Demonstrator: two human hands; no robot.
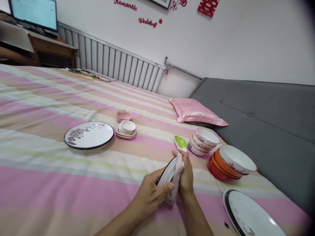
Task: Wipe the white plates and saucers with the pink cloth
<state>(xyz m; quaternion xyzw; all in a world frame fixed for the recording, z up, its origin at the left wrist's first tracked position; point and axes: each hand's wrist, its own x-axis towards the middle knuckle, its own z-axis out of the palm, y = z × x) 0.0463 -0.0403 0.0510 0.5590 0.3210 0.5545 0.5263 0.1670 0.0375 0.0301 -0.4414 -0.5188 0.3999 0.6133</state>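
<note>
Tilted on edge above the bed, a white plate with a dark rim is between my two hands. My left hand grips its near left edge, thumb across the face. A pale pink cloth lies against the plate, and my right hand presses it there with fingers wrapped over the upper edge. Part of the plate is hidden by the cloth and hands. Just beyond my right hand is a green and white leaf-shaped dish. A stack of white bowls with red rims stands beside that dish.
Orange, red and white bowls are stacked at right, with dark-rimmed plates nearer me. Flowered plates lie left, near small white dishes and pink bowls. A pink pillow rests by the grey headboard. A person's arm shows far left.
</note>
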